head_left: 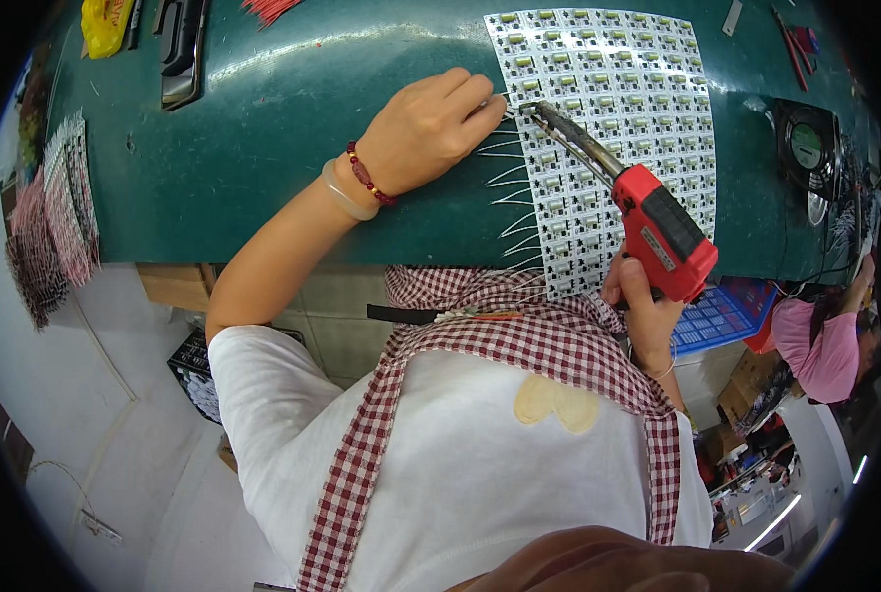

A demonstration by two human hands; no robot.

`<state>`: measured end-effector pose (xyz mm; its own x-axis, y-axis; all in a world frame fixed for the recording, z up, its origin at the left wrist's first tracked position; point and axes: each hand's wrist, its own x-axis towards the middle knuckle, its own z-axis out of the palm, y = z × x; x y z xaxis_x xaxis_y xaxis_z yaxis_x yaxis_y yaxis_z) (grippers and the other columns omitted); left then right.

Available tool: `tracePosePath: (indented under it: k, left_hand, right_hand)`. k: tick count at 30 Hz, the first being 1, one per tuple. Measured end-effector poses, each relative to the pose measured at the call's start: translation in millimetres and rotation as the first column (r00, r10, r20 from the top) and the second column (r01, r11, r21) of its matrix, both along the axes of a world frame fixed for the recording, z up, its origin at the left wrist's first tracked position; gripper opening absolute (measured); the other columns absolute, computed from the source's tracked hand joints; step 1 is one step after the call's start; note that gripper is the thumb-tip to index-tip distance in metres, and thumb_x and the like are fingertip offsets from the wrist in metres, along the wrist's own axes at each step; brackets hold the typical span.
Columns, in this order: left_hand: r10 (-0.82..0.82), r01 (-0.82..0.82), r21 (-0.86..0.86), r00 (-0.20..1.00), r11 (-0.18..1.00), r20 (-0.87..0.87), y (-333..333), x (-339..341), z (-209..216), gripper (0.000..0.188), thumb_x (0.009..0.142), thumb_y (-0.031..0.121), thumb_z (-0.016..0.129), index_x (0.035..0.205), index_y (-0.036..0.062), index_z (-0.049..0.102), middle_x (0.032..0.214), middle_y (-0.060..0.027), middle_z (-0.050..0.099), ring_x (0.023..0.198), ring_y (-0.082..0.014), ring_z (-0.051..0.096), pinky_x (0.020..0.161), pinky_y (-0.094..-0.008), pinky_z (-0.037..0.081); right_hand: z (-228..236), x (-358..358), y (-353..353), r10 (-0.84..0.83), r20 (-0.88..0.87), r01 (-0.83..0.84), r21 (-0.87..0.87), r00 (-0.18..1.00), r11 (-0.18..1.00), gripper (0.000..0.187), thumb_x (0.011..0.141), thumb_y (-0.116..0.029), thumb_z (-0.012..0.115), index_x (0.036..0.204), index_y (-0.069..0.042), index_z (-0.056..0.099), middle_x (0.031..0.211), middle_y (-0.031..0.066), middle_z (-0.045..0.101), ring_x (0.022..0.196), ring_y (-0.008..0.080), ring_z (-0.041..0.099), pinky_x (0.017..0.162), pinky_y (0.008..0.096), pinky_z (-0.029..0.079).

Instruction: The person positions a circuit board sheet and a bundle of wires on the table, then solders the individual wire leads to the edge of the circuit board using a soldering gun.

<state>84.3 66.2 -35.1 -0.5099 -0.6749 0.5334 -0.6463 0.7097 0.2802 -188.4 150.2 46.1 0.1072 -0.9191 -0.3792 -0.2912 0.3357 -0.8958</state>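
Note:
My right hand (pixel 646 308) is wrapped round the grip of a red and black soldering gun (pixel 665 235). Its metal tip points up and left, at the left edge of a white circuit board panel (pixel 613 148). Rows of small repeated circuits cover the panel. Close to that tip, my left hand (pixel 440 123) is closed in a pinch at the panel's left edge, on what looks like a thin white wire; its end is hidden by the fingers. Several white wires (pixel 513 197) stick out from the panel's left edge below my left hand.
Bundles of red and white wires (pixel 71 197) hang over the green table's (pixel 293 148) left edge. A black case (pixel 179 49) and a yellow bag (pixel 105 25) lie at the far left. On the right are a round black device (pixel 807 143), a blue tray (pixel 722 316) and another person's pink sleeve (pixel 815 345).

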Motion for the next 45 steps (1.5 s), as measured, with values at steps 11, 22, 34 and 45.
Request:
tracePosePath:
  k: [11,22,34,45]
  left_hand:
    - [-0.024,0.025,-0.037,1.0,0.999,0.018,-1,-1,2,0.026,0.068,0.004,0.059,0.093,0.001,0.062,0.076,-0.006,0.047,0.066,-0.0187,0.051,0.056,-0.0291,0.045]
    - [-0.017,0.018,-0.02,0.998,1.0,0.066,0,2,5,0.023,0.068,0.005,0.059,0.091,0.0019,0.062,0.077,-0.0058,0.049,0.068,-0.0191,0.053,0.057,-0.0292,0.045]
    - [0.111,-0.111,0.012,0.994,0.994,0.0,-15,25,24,0.019,0.068,0.002,0.065,0.086,0.0065,0.063,0.067,-0.0057,0.047,0.058,-0.0223,0.052,0.051,-0.0315,0.043]
    - [0.04,-0.04,-0.111,0.999,0.993,-0.001,-27,12,0,0.021,0.067,0.004,0.061,0.088,0.0059,0.064,0.068,-0.0047,0.046,0.059,-0.0195,0.051,0.053,-0.0309,0.043]
  right_hand:
    - [0,-1,3,0.005,0.031,-0.004,-0.048,0.999,0.999,0.035,0.088,-0.017,0.056,0.114,0.006,0.049,0.06,0.0056,0.052,0.049,0.0114,0.047,0.047,0.0245,0.037]
    - [5,2,-3,-0.04,-0.002,0.04,-0.047,0.999,0.998,0.041,0.087,-0.021,0.059,0.114,0.007,0.048,0.059,0.0066,0.052,0.046,0.0114,0.046,0.045,0.0241,0.037]
    - [11,-1,-36,-0.006,0.19,0.024,-0.095,0.982,0.995,0.041,0.087,-0.02,0.058,0.114,0.01,0.046,0.057,0.0081,0.05,0.042,0.0113,0.045,0.043,0.027,0.044]
    - [10,16,-47,-0.075,0.129,0.077,-0.005,0.989,0.997,0.012,0.085,-0.009,0.06,0.08,0.001,0.058,0.059,0.0046,0.057,0.047,0.0091,0.053,0.044,0.0217,0.041]
